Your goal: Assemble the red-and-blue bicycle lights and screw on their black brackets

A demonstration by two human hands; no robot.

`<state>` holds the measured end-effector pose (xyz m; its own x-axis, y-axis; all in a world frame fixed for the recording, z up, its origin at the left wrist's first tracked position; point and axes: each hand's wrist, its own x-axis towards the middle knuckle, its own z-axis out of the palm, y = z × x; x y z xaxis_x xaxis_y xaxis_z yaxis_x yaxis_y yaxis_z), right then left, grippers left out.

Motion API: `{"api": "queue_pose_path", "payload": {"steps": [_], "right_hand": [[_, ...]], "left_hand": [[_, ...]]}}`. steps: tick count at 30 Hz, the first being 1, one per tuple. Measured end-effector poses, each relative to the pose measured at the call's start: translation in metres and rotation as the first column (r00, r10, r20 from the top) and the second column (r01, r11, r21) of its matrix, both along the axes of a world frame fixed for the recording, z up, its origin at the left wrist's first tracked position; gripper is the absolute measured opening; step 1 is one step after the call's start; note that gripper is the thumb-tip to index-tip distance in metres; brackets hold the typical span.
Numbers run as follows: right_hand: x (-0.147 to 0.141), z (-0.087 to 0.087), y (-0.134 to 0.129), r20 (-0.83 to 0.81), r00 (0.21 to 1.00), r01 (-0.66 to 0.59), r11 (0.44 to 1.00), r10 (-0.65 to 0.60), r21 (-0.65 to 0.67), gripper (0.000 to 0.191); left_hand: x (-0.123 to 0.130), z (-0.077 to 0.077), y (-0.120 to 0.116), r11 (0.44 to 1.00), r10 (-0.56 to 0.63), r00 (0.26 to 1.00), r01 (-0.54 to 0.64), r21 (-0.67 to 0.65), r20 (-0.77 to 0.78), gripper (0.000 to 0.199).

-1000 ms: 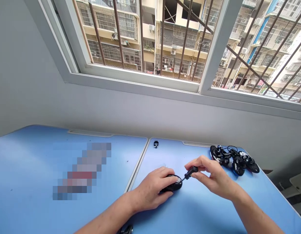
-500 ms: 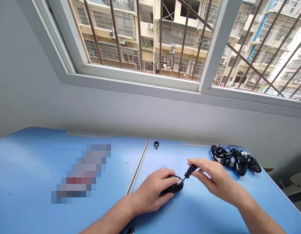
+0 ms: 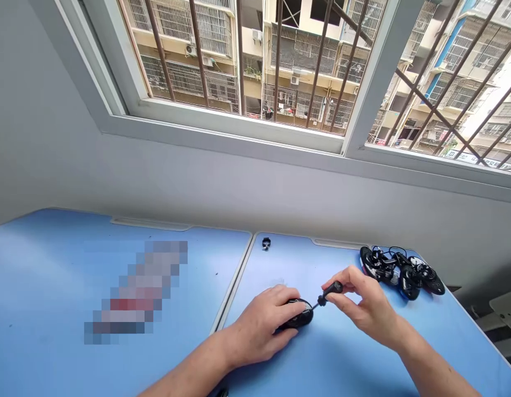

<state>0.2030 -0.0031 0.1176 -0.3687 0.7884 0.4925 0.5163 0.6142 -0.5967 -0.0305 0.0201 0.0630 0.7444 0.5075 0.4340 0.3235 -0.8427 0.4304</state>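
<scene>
My left hand (image 3: pixel 270 322) is wrapped over a glossy black oval piece (image 3: pixel 307 315) with a shiny top, pressing it to the blue table. Much of the piece is hidden under my fingers. Between thumb and fingertips, my right hand (image 3: pixel 361 300) pinches a black-handled tool (image 3: pixel 332 289) with a thin shaft, like a small screwdriver. Its tip meets the right edge of the oval piece, and the shaft slants up to the right. I cannot tell whether the tip is inside the piece or only touching it.
Several black oval pieces with thin stems or cords (image 3: pixel 400 273) lie piled at the right. A small black ring clamp (image 3: pixel 266 243) sits near the wall. A pixelated long item (image 3: pixel 135 292) lies on the table's left half. A barred window (image 3: pixel 239 66) is above.
My right hand has shifted slightly right and rolled, so the tool's handle now lies a little further right with its rounded end showing. My left hand keeps hold of the oval piece.
</scene>
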Motion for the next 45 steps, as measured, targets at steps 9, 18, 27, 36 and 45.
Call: {"api": "queue_pose_path", "payload": {"steps": [9,18,27,36,45], "right_hand": [[0.007,-0.002,0.004,0.073,0.993,-0.114,0.952,0.097,0.283,0.027],[0.014,0.021,-0.009,0.148,0.956,-0.26,0.966,0.254,0.017,0.036],[0.004,0.012,-0.008,0.04,0.982,-0.183,0.983,0.183,-0.023,0.011],[-0.009,-0.011,-0.001,0.023,1.0,0.009,0.956,-0.016,0.294,0.02],[0.012,0.016,-0.007,0.172,0.95,-0.26,0.965,0.26,-0.026,0.036]], "left_hand": [[0.0,-0.003,-0.003,1.0,-0.013,1.0,0.013,-0.019,-0.015,0.041],[-0.001,-0.005,-0.003,1.0,-0.022,1.0,0.022,-0.019,-0.002,0.044],[0.001,-0.004,-0.003,0.999,-0.01,1.0,0.01,0.041,0.002,0.04],[-0.002,-0.004,-0.002,0.999,-0.003,1.0,0.003,0.05,0.001,0.04],[-0.002,-0.002,-0.005,1.0,0.004,0.999,-0.005,0.005,0.039,0.044]]}}
